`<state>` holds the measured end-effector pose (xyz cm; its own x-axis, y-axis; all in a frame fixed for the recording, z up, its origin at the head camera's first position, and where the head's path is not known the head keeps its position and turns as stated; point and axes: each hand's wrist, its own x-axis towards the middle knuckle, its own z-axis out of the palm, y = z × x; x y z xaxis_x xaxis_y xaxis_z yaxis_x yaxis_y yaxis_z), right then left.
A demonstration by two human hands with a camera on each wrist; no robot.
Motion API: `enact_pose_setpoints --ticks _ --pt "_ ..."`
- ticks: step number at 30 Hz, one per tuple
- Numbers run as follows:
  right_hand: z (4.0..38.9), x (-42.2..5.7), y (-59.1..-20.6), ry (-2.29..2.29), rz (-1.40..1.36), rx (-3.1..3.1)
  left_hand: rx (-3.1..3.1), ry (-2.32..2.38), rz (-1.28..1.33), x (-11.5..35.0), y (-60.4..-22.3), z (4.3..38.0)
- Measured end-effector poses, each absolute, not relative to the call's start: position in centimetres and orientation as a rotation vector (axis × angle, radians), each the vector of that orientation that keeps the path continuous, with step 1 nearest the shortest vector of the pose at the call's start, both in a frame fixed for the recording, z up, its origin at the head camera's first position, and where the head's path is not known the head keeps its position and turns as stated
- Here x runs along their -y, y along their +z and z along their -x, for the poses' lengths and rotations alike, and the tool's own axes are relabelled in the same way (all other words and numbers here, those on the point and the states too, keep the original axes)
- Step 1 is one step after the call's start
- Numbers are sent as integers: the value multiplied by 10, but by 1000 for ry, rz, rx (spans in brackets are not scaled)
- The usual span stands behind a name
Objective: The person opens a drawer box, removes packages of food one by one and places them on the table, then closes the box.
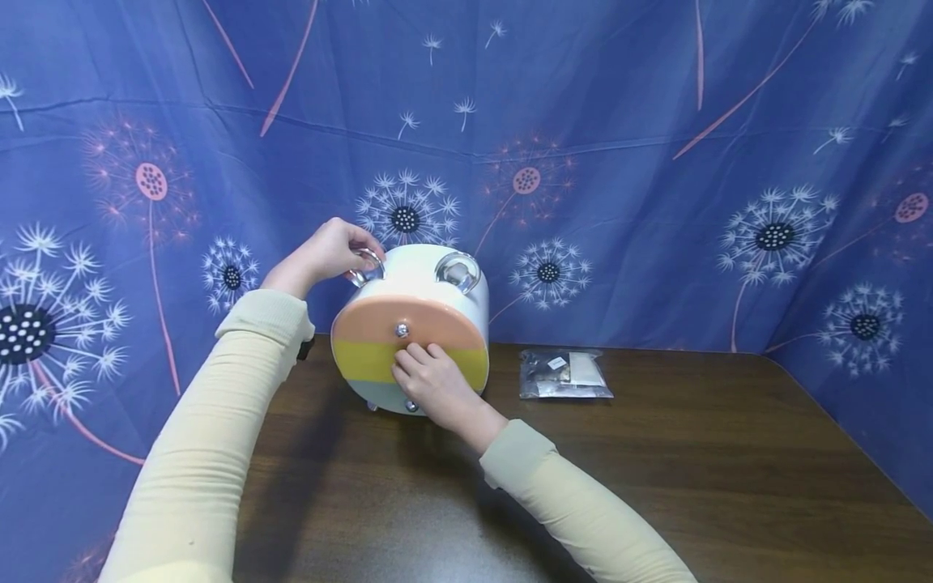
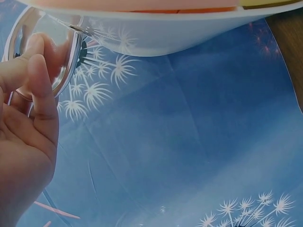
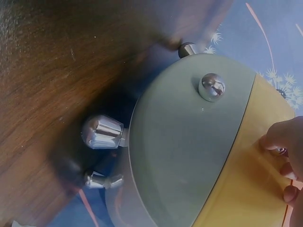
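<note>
A round white alarm-clock-shaped box (image 1: 415, 271) stands on chrome feet, its front banded orange, yellow and grey-green. My left hand (image 1: 334, 249) holds the left chrome bell (image 2: 70, 66) on top, thumb and fingers at its rim. With curled fingertips, my right hand (image 1: 436, 389) pinches the middle knob (image 3: 282, 151) on the yellow band; the fingers mostly hide it. Chrome knobs also show on the orange band, the upper knob (image 1: 402, 330), and on the grey-green band, the lower knob (image 3: 212, 87). The right bell (image 1: 457, 271) is untouched.
To the right of the box, a clear plastic packet (image 1: 564, 374) with small contents lies on the brown wooden table (image 1: 692, 453). A blue dandelion-print cloth (image 1: 619, 202) hangs close behind the box and along the sides.
</note>
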<state>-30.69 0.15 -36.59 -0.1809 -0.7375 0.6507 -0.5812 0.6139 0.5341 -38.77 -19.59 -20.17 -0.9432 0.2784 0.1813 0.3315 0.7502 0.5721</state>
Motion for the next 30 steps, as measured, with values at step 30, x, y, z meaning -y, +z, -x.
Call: enact_pose_setpoints --ticks 30 --pt "302 1 -367 -185 -1023 1921 2863 -856 426 189 -197 383"
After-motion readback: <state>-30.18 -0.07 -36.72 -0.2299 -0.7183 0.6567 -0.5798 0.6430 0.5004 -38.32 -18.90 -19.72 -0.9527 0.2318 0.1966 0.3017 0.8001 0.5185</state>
